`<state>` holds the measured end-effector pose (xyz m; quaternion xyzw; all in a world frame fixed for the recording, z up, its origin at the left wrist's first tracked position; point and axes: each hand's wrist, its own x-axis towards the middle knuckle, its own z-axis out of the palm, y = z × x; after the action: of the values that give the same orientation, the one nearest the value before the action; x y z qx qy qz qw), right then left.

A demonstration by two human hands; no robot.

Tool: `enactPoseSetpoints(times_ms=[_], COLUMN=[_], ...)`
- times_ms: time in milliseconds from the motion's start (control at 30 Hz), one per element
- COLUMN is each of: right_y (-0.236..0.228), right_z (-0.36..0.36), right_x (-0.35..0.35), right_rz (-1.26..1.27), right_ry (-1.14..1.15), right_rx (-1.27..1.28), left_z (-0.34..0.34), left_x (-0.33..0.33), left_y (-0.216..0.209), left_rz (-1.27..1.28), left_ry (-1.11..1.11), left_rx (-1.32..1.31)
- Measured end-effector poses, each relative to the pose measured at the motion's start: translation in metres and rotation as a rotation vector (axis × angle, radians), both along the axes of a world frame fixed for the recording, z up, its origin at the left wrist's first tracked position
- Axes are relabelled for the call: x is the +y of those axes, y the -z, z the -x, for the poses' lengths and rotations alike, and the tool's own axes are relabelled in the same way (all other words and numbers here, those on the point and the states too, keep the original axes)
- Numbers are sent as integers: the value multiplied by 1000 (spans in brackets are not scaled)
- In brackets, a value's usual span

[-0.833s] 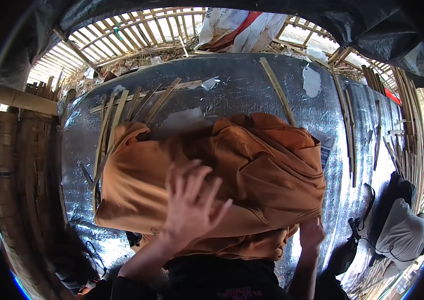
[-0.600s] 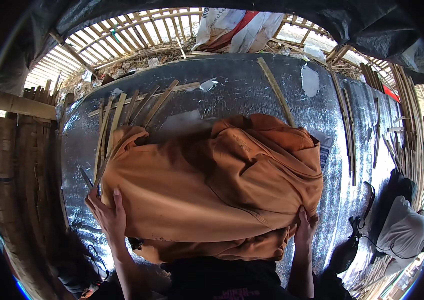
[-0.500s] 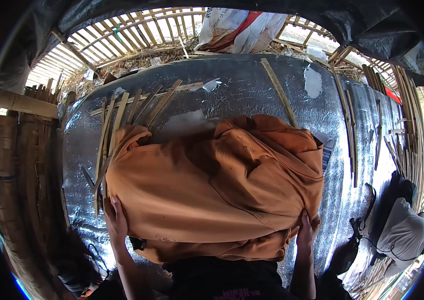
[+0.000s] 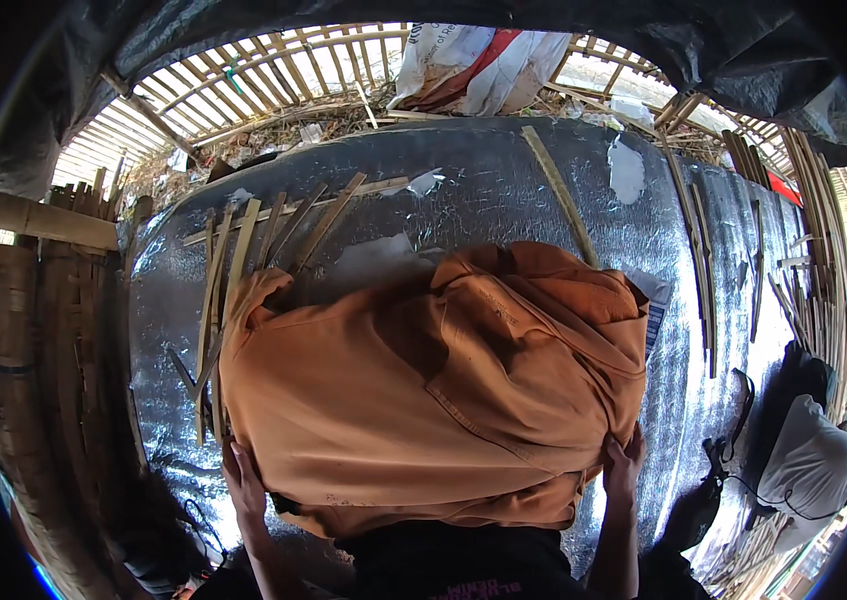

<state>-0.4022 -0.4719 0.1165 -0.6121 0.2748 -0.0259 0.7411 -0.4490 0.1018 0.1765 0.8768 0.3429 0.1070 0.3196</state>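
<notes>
A folded orange-brown hoodie [image 4: 344, 400] lies across the silver foil mat in front of me, its cloth bunched and creased at the far right. My left hand [image 4: 247, 480] is closed on the garment's near left edge, fingers partly hidden under the cloth. At the near right edge my right hand [image 4: 624, 460] grips the same hoodie, with its fingertips tucked against the fabric. The near folds of the cloth reach my dark shirt [image 4: 454, 560].
Thin bamboo strips [image 4: 314, 230] lie on the foil mat [image 4: 484, 190] beyond the hoodie. Bamboo panels [image 4: 64, 360] stand at the left. More strips [image 4: 819, 260], a white cloth bundle [image 4: 809, 450] and a dark strap are at the right. A white sack [image 4: 484, 70] hangs at the back.
The hoodie has come slightly nearer to me. My left hand has moved nearer along its left edge, while my right hand keeps about the same hold. The view has tilted a little.
</notes>
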Motion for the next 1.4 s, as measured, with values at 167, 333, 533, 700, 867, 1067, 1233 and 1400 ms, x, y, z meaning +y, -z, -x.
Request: enactPoseSetpoints(times_ms=[167,333,533,700,867,1067,1233,1400], right_y=[-52,-76,-30,-27,-22,-72,-101,-83], right_z=[-73,-126,-123,-101,-85,-91,-98,-76], right_x=[-21,35,21,-4,-31,8,88,89], right_rz=[44,971,1377,1173,1038,1445,1447,1457], right_ry=[-129,-360,107,44,-110,-151,-620,-604], right_rx=[140,165,-186,34,162,-339,-213,-112], left_z=[-39,-73,-88,-66,-48,-83,-168,-231], left_x=[13,58,39,45,55,24,-60,-135], left_y=[-22,28,-2,9,9,-44,-81,-99], left_rz=[169,-110,-95,-105,14,-538,-304,-197], left_ry=[-129,-1,-47,-31,-84,-12,360,954], left_rx=[-12,118,-41,-86,18,-146,-238,-50])
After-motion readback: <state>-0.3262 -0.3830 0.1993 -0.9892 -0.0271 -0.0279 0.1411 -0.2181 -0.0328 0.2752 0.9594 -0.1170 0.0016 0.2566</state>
